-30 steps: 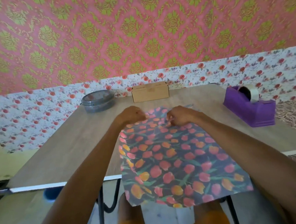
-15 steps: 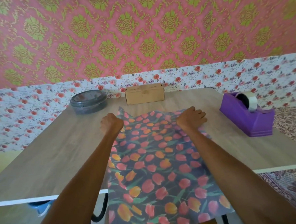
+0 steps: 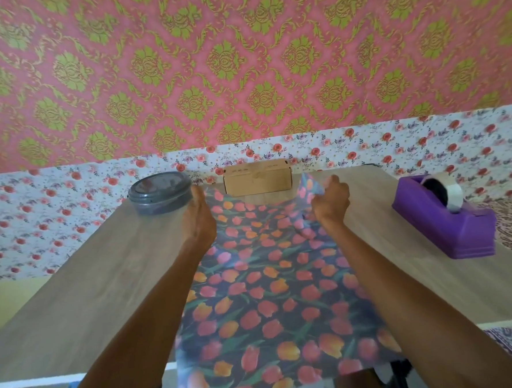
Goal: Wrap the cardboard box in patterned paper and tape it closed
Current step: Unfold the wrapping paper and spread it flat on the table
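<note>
A dark sheet of tulip-patterned paper [image 3: 269, 286] lies down the middle of the wooden table [image 3: 98, 287], its near end hanging over the front edge. The small cardboard box [image 3: 258, 178] stands at the table's far edge, just beyond the paper. My left hand [image 3: 199, 219] holds the paper's far left corner. My right hand [image 3: 330, 202] pinches the far right corner, which is lifted and folded up off the table. A purple tape dispenser [image 3: 444, 222] with a roll of clear tape sits at the right.
A grey round lidded container [image 3: 160, 193] stands at the far left, close to my left hand. Patterned wallpaper covers the wall behind the table. The table's white front edge runs across the bottom of the view.
Both hands have moved the paper's far edge away from me, toward the box, and spread it wider. The right corner is now lifted off the table.
</note>
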{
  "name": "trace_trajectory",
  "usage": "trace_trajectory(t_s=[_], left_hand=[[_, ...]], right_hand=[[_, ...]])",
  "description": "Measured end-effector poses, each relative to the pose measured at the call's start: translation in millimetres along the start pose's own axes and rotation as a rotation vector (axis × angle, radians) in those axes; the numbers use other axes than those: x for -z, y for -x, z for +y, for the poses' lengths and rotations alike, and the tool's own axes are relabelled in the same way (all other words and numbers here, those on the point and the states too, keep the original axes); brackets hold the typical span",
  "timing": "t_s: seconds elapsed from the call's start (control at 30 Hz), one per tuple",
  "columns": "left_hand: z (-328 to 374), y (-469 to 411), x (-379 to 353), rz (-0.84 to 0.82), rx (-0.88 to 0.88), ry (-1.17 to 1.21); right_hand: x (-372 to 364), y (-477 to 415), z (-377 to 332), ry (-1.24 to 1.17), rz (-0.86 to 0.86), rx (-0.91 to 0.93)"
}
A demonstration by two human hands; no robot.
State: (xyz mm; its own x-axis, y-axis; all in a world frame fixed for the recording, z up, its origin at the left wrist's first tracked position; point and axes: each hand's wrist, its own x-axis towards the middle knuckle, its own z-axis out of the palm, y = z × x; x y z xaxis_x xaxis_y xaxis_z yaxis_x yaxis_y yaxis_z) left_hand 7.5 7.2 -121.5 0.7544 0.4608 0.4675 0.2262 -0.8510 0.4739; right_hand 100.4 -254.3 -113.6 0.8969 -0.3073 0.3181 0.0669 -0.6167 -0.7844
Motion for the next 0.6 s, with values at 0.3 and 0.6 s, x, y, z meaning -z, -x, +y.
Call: trace_trajectory(t_s=[0.3, 0.6], left_hand=[[-9, -31, -24, -0.143, 0.166, -0.152], [-12, -31, -54, -0.278, 0.289, -0.288]], right_hand=[[-52, -34, 19, 0.018, -0.050, 0.013], [-66, -38, 19, 0.400, -0.167, 0.089]])
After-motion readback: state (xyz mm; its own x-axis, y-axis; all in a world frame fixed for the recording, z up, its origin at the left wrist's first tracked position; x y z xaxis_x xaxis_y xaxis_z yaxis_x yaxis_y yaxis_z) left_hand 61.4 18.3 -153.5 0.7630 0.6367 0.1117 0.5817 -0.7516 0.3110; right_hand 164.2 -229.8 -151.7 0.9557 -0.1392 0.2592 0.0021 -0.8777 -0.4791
